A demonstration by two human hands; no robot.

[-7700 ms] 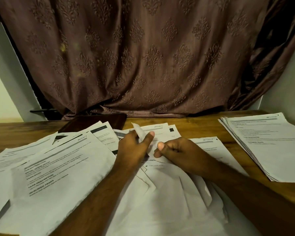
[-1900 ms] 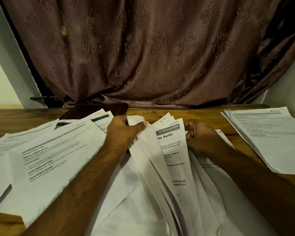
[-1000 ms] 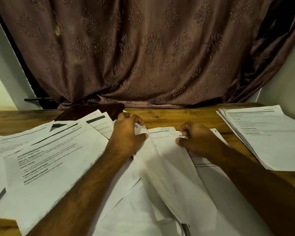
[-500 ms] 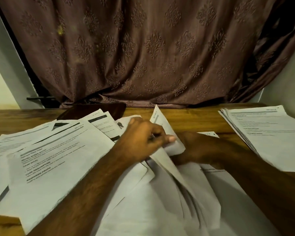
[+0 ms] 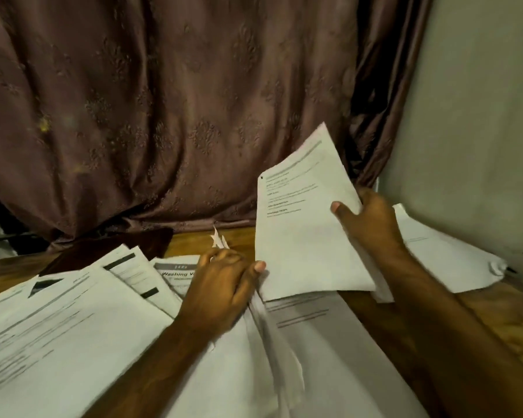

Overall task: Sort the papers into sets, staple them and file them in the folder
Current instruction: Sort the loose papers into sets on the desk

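Heading "Washing V…" legible on a sheet (image 5: 175,271) beside the left hand (image 5: 221,292), rest blurred. Right hand (image 5: 370,220), grip now pinching a printed page (image 5: 302,230) lifted off the worktop (image 5: 492,321), above the fanned papers (image 5: 272,336) the left grip still clutches

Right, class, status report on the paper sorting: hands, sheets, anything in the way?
Right hand grips a lifted sheet. Left hand pinches the fanned pages on the table. Sorted stack at right. Nothing in the way; no stapler seen.
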